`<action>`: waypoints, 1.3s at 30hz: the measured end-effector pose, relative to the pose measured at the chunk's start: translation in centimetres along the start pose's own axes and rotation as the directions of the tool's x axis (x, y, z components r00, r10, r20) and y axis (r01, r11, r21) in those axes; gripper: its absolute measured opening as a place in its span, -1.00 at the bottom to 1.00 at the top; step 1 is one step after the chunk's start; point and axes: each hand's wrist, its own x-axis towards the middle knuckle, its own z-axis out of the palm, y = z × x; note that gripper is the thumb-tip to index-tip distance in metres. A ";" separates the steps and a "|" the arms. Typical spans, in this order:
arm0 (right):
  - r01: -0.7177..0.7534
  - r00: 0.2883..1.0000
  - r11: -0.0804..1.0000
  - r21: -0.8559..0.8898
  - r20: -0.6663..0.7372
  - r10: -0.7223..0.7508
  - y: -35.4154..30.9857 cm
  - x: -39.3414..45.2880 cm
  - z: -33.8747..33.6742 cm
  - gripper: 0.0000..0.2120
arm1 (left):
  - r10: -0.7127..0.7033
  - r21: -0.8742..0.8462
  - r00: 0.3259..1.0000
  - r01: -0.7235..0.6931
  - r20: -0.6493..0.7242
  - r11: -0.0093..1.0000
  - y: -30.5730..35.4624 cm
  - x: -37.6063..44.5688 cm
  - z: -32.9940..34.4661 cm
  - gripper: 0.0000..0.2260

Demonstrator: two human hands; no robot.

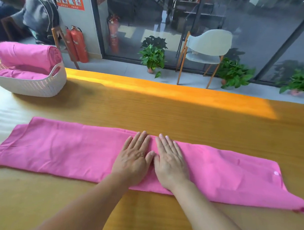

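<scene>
We press our left hand (133,157) and right hand (169,160) flat, fingers straight and side by side, on the middle of the pink cloth (65,150). The cloth lies folded into a long strip across the worktop (183,113). A white basket (30,85) holding rolled pink cloths (28,55) stands at the far left.

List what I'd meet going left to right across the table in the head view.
white basket with rolled pink fabric in it → left hand → right hand. Both hands lie flat on the folded pink cloth, which spans most of the table.
</scene>
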 end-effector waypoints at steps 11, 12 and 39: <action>-0.187 0.982 0.979 -0.085 0.004 0.188 10.5 -3.3 -3.5 -0.22 | 0.002 -0.014 1.000 -0.002 0.011 1.000 2.5 0.1 0.2 -0.27; -0.145 0.989 0.989 -0.036 -0.009 0.145 9.3 -3.1 -3.1 -0.26 | 0.018 -0.054 1.000 -0.018 0.000 0.998 4.0 0.3 0.5 -0.31; -0.608 0.774 0.756 0.244 -0.030 0.632 29.7 -9.6 -13.9 -0.86 | 0.247 0.095 0.967 -0.251 0.056 0.963 21.3 3.9 6.3 -0.24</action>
